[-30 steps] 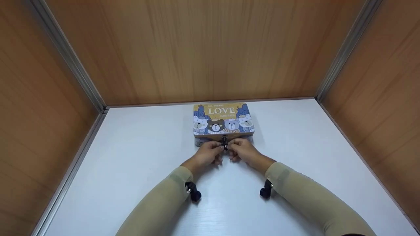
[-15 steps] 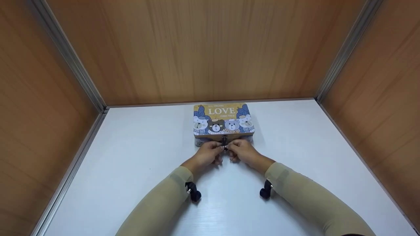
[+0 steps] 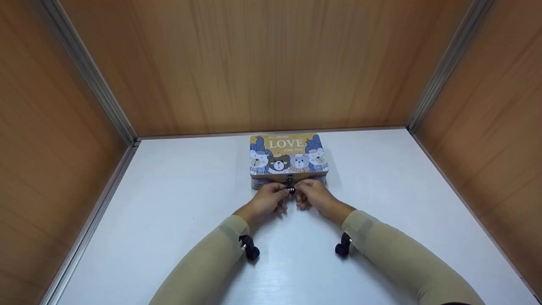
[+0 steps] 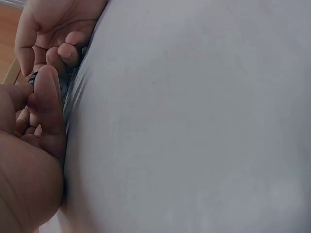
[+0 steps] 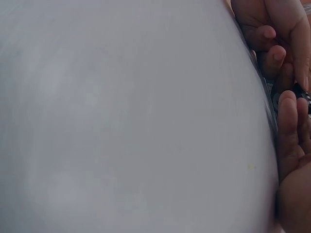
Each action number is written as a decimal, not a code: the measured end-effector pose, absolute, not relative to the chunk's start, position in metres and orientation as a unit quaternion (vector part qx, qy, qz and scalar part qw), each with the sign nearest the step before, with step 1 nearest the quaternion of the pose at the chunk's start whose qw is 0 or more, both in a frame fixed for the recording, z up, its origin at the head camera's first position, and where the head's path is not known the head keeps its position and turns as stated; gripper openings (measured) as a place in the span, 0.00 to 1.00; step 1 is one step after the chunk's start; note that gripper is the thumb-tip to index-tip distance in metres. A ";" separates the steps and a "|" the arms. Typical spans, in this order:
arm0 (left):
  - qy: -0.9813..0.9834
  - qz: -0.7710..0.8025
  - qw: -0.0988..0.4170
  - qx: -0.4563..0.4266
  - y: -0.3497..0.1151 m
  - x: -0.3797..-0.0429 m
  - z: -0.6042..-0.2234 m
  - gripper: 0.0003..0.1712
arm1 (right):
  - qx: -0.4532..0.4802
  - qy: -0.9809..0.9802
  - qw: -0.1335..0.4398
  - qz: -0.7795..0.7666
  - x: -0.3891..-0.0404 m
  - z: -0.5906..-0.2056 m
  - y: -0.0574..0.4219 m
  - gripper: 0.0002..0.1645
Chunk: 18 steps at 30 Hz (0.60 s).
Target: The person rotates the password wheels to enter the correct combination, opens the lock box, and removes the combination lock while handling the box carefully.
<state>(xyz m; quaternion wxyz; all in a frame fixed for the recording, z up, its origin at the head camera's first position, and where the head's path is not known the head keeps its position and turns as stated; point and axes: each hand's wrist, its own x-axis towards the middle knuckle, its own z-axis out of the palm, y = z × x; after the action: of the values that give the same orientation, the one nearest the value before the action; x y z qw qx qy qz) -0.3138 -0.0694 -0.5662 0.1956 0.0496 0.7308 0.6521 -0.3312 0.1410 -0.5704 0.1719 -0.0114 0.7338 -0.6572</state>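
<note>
A tin box (image 3: pixel 288 153) with bears and the word LOVE on its closed lid stands at the back of the white table. At its front hangs a small black padlock (image 3: pixel 291 189), with light marks on its barrel in the right wrist view. My left hand (image 3: pixel 267 199) pinches the padlock from the left between thumb and fingers. From the right, my right hand (image 3: pixel 314 195) has its thumb and forefinger at the padlock, the other fingers curled below. In the left wrist view, the fingers of both hands hide much of the padlock (image 4: pixel 33 76).
The white table (image 3: pixel 190 182) is bounded by wooden panels (image 3: pixel 271 67) at the back and both sides, joined by grey metal corner strips. A black wrist camera (image 3: pixel 250 248) sits under the left sleeve, another (image 3: pixel 343 245) under the right.
The right fingertips have shifted slightly at the padlock and now stand a little further right, so more of its shiny lower part shows. The box and left hand have stayed put.
</note>
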 end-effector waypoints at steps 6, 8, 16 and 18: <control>0.722 0.660 0.203 0.036 -0.069 -0.315 -0.569 0.15 | -0.014 0.735 0.175 -0.655 -0.331 -0.571 0.141 0.09; 0.724 0.658 0.202 0.037 -0.069 -0.315 -0.569 0.16 | -0.017 0.737 0.175 -0.652 -0.331 -0.572 0.141 0.08; 0.727 0.654 0.205 0.036 -0.070 -0.314 -0.568 0.14 | -0.030 0.752 0.176 -0.635 -0.331 -0.572 0.142 0.11; 0.725 0.656 0.206 0.036 -0.070 -0.314 -0.567 0.15 | -0.033 0.755 0.174 -0.631 -0.331 -0.572 0.142 0.12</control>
<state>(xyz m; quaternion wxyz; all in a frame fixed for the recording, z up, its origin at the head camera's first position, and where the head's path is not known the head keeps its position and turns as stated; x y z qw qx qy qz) -0.3138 -0.0700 -0.5670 0.2057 0.0360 0.7252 0.6561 -0.3308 0.1420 -0.5720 0.1743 -0.0330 0.7551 -0.6311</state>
